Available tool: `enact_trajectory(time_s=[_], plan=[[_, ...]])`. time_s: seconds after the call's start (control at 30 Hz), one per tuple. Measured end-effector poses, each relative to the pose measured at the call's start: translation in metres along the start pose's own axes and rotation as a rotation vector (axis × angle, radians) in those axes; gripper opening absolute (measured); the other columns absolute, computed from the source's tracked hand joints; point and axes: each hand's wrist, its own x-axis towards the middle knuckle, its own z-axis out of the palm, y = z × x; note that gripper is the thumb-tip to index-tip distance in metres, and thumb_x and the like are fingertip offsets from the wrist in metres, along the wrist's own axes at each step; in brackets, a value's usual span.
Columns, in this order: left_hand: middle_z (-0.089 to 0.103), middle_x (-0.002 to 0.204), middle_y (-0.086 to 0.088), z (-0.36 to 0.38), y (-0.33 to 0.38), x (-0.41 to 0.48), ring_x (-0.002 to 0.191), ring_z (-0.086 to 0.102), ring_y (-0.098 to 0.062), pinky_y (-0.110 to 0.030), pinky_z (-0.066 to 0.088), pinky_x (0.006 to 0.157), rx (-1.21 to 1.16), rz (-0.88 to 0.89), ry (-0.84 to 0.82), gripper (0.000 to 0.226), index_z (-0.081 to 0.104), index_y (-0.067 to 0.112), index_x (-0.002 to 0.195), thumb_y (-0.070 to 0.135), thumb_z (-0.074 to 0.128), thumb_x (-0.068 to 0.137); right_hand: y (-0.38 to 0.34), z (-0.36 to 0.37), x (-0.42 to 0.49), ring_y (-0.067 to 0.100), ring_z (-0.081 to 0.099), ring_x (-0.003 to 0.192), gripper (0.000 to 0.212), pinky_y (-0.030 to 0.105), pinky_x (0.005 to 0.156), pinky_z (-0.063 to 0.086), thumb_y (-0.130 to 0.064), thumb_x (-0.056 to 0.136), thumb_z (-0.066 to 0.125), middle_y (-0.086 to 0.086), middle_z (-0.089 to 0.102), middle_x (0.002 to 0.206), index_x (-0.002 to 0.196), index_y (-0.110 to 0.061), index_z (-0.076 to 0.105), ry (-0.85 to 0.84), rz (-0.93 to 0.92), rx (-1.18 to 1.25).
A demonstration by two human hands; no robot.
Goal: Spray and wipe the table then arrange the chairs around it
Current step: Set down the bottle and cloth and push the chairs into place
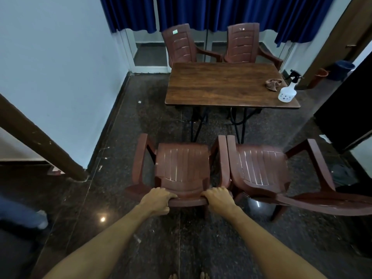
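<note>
Two arms are reaching out. The left hand [159, 200] and right hand [218, 198] are curling round the back of a plastic chair [182, 168], standing short of the desk's [221, 85] near edge. Pushed crooked, it is likely snagging the next chair [259, 168] just beside it.

Both arms reach forward, left hand [159, 200] and right hand [218, 199] gripping the chair back [188, 201].

wood-grain table [221, 85], plastic chairs [182, 168] – glossy floor [120, 208]
</note>
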Motion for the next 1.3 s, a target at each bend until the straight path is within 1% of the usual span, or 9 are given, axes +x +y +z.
enact_trajectory(time_s=[0.23,0.3,0.4,0.47,0.6,0.7,0.8,1.1,1.3], plan=[[0.066,0.139,-0.006,0.006,0.001,-0.004,0.129,0.06,-0.032,-0.045,0.049,0.104,-0.074,-0.028,0.022,0.059,0.058,0.035,0.147,0.03,0.064,0.089,-0.001,-0.007,-0.002,0.03,0.061,0.113,0.044,0.045,0.098,0.042,-0.026,0.081,0.065,0.005,0.065,0.119,0.124,-0.021,0.059,-0.092,-0.028,0.055],[0.067,0.138,-0.004,0.006,0.0,-0.004,0.13,0.061,-0.031,-0.045,0.05,0.103,-0.101,-0.012,0.009,0.056,0.06,0.034,0.144,0.048,0.068,0.091,0.0,-0.015,-0.003,0.028,0.058,0.12,0.058,0.046,0.102,0.041,-0.046,0.082,0.069,0.004,0.061,0.128,0.133,-0.024,0.054,-0.133,-0.064,0.113],[0.064,0.145,-0.002,-0.003,-0.003,-0.01,0.133,0.059,-0.027,-0.044,0.05,0.106,-0.149,0.001,-0.055,0.078,0.054,0.03,0.15,0.068,0.071,0.084,-0.003,-0.031,-0.006,0.022,0.052,0.128,0.097,0.042,0.108,0.043,-0.083,0.068,0.063,-0.001,0.053,0.144,0.146,-0.028,0.045,-0.235,-0.091,0.334],[0.063,0.146,0.001,-0.015,-0.007,-0.016,0.132,0.06,-0.024,-0.044,0.05,0.107,-0.242,0.0,-0.069,0.092,0.053,0.031,0.151,0.084,0.066,0.077,-0.011,-0.041,-0.002,0.02,0.052,0.127,0.104,0.04,0.106,0.044,-0.092,0.065,0.055,-0.002,0.052,0.146,0.147,-0.028,0.045,-0.212,-0.069,0.479],[0.062,0.149,0.003,-0.039,-0.032,-0.029,0.135,0.059,-0.021,-0.041,0.048,0.11,-0.326,-0.037,0.056,0.106,0.059,0.029,0.149,0.1,0.044,0.072,-0.038,-0.065,0.018,0.024,0.049,0.133,0.078,0.043,0.108,0.042,-0.073,0.089,0.05,0.004,0.051,0.147,0.147,-0.02,0.047,-0.04,-0.053,0.456],[0.064,0.148,0.002,-0.05,-0.07,-0.036,0.133,0.06,-0.02,-0.042,0.048,0.11,-0.342,-0.07,0.183,0.088,0.061,0.027,0.147,0.089,0.046,0.086,-0.069,-0.082,0.04,0.024,0.048,0.134,0.063,0.043,0.108,0.042,-0.049,0.093,0.062,0.004,0.052,0.146,0.147,-0.02,0.047,0.114,-0.05,0.378],[0.065,0.145,-0.001,-0.057,-0.114,-0.039,0.127,0.063,-0.023,-0.044,0.05,0.107,-0.368,-0.105,0.271,0.077,0.061,0.029,0.147,0.081,0.051,0.091,-0.104,-0.094,0.068,0.022,0.047,0.136,0.062,0.041,0.108,0.041,-0.043,0.092,0.067,0.002,0.05,0.148,0.147,-0.022,0.045,0.194,-0.035,0.403],[0.052,0.159,-0.003,-0.087,-0.272,-0.036,0.146,0.049,-0.025,-0.048,0.041,0.118,-0.333,-0.082,0.345,0.07,0.049,0.025,0.156,0.066,0.052,0.1,-0.213,-0.141,0.176,0.025,0.045,0.137,0.06,0.043,0.107,0.041,-0.031,0.095,0.065,0.006,0.046,0.149,0.148,-0.016,0.043,0.298,0.092,0.449],[0.053,0.159,-0.004,-0.122,-0.354,0.001,0.147,0.049,-0.026,-0.05,0.04,0.12,-0.356,-0.062,0.35,0.068,0.049,0.024,0.156,0.063,0.055,0.1,-0.238,-0.159,0.268,0.025,0.042,0.14,0.066,0.044,0.108,0.041,-0.036,0.094,0.066,0.004,0.038,0.156,0.151,-0.022,0.038,0.278,0.142,0.472]])
